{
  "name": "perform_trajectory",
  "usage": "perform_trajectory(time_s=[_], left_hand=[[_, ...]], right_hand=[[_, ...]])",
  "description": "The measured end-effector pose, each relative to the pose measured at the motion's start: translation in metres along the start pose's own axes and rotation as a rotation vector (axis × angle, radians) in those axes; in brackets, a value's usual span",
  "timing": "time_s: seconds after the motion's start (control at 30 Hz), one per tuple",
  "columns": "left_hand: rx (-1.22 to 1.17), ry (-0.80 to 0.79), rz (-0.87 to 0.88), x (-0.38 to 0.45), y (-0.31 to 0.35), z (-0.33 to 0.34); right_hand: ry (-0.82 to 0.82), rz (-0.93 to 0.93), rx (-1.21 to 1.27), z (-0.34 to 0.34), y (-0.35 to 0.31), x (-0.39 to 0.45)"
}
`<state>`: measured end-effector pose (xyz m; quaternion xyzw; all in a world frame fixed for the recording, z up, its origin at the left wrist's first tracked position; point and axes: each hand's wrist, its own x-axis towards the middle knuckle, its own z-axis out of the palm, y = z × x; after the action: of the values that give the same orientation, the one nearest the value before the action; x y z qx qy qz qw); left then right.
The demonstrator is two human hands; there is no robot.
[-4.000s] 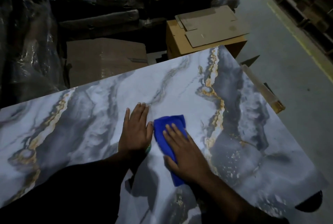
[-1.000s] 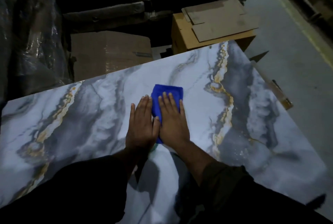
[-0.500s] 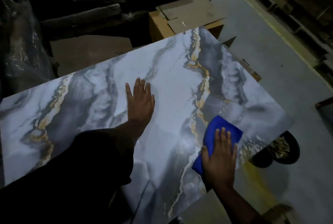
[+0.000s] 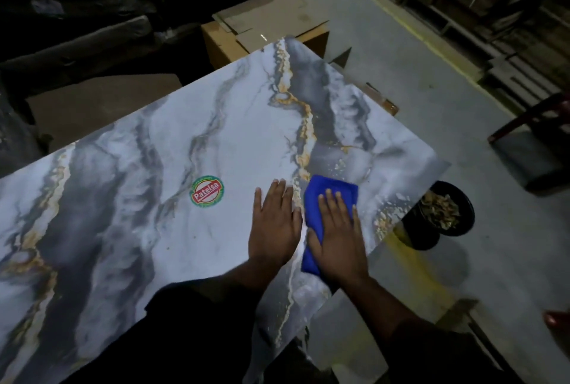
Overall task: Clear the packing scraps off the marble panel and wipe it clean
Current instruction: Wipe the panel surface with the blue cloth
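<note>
While right hand [image 4: 337, 235] presses blue cloth [image 4: 334, 190] onto marble panel [image 4: 154, 229], fingers straight, left hand [image 4: 274, 226] flat beside.

A black bucket [image 4: 444, 217] holding pale scraps stands on the concrete floor [image 4: 385, 53], with a yellow stain [image 4: 413, 257] just beside it. Cardboard boxes [image 4: 265, 31] topped with flat cardboard sheets sit farther back, next to dark wrapped bundles [image 4: 74, 35]. A yellow line [image 4: 413, 31] runs along the floor.
</note>
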<state>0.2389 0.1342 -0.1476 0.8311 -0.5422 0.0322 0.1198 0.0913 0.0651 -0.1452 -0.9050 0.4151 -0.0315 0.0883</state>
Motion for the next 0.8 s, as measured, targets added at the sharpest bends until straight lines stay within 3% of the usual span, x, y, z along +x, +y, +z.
perform_trajectory(time_s=[0.17,0.3,0.43,0.63,0.7,0.8], left_hand=[[-0.021,-0.081,-0.047,-0.002,0.004,-0.008],[-0.063,-0.057,-0.071,-0.001,0.005,-0.004],[-0.077,-0.035,-0.064,0.001,0.003,0.004],[-0.098,-0.031,-0.076,0.003,0.003,0.003],[-0.108,-0.045,-0.098,0.002,0.005,-0.002],[-0.092,-0.077,-0.12,0.002,0.006,-0.005]], right_hand=[[0.046,0.387,-0.097,-0.01,0.039,0.017],[0.072,0.643,0.008,-0.006,-0.001,-0.002],[0.079,0.386,-0.043,0.007,-0.046,-0.005],[-0.008,0.043,-0.04,-0.002,-0.002,0.055],[0.018,0.148,-0.07,-0.005,0.016,0.064],[0.079,0.468,-0.071,-0.007,0.029,0.05]])
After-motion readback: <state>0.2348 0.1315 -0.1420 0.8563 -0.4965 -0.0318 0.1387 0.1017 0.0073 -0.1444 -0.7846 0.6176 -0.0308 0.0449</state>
